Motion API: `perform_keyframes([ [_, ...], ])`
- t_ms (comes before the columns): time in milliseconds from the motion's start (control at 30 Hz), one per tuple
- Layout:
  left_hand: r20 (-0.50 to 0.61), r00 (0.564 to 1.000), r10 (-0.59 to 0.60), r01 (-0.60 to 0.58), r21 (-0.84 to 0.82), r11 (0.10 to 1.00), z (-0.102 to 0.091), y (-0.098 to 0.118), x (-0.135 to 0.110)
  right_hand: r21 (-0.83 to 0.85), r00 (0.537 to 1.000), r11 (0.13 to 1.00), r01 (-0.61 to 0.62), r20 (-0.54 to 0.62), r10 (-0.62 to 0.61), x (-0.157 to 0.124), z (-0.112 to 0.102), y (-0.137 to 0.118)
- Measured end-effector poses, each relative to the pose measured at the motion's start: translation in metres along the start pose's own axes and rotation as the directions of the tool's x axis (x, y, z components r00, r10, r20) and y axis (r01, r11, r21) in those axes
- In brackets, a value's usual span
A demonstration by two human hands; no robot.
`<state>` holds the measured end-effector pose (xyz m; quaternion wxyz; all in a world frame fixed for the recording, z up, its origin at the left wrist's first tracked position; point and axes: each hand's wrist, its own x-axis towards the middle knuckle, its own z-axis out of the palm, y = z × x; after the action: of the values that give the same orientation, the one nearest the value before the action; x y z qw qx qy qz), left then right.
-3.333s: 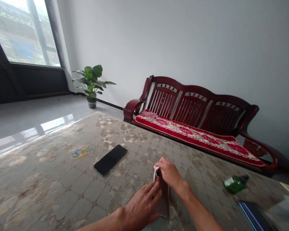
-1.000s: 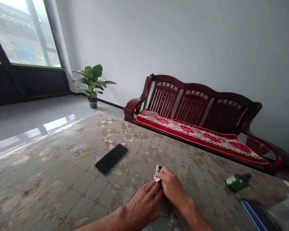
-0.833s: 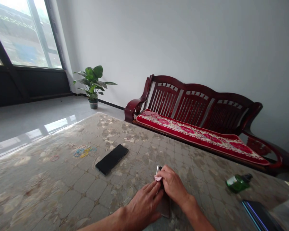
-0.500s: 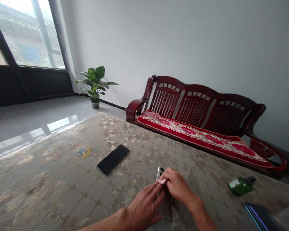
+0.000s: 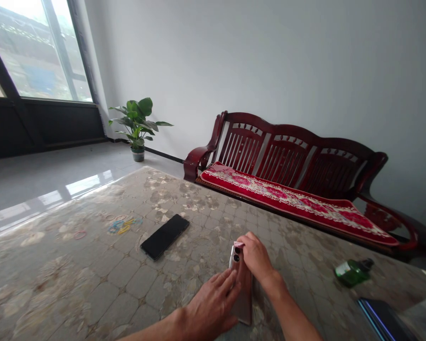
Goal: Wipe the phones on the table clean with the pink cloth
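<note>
Grey-beige patterned tabletop (image 5: pixel 110 284), pale wall (image 5: pixel 270 57) behind it, and right under both hands sits a shiny rose-brown phone (image 5: pixel 246 303), back side facing up as far as I can tell. Its long axis runs mostly straight away from the person, with the round black camera lenses (image 5: pixel 236 258) at the far end. Left hand (image 5: pixel 213 303) comes at it from the side, open with fingers stretched out, resting over the left long edge, so it's closest to the middle and near part. Right hand (image 5: pixel 257 258) is the one up by the lenses, fingers closed on a small pale pink cloth (image 5: pixel 238 244) right at the far end; most of the cloth is hidden. Going outward, a flat black phone (image 5: pixel 165 236) lies ahead and left of the left hand, with thin colourful rubber bands (image 5: pixel 124 225) past it. Off to the right of the right hand there's a green pump bottle (image 5: pixel 353 273), then some dark blue-edged phones (image 5: pixel 383 315) nearer the person, can't tell how many.
</note>
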<state>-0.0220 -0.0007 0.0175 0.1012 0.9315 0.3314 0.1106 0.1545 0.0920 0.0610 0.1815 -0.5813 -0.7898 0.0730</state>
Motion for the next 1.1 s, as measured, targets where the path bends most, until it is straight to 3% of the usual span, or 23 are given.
perform_keyframes([
  [267,-0.019,1.0,-0.01,0.01,-0.021,1.0,0.001,0.0,-0.001,-0.035,0.999,0.999,-0.012,0.029,0.013,0.005,0.003,0.008],
  [667,-0.038,0.999,-0.003,0.002,-0.011,1.0,-0.007,0.001,-0.003,0.051,0.996,0.999,0.002,-0.088,0.003,-0.036,0.002,0.034],
  [933,-0.041,0.999,0.004,-0.004,0.017,1.0,-0.005,0.001,-0.003,0.009,0.989,1.0,0.027,-0.147,-0.025,-0.05,0.007,0.021],
  [1100,-0.064,0.998,0.013,-0.013,0.007,1.0,-0.01,0.004,-0.001,0.04,0.989,0.992,0.121,-0.092,-0.117,-0.065,0.004,0.003],
])
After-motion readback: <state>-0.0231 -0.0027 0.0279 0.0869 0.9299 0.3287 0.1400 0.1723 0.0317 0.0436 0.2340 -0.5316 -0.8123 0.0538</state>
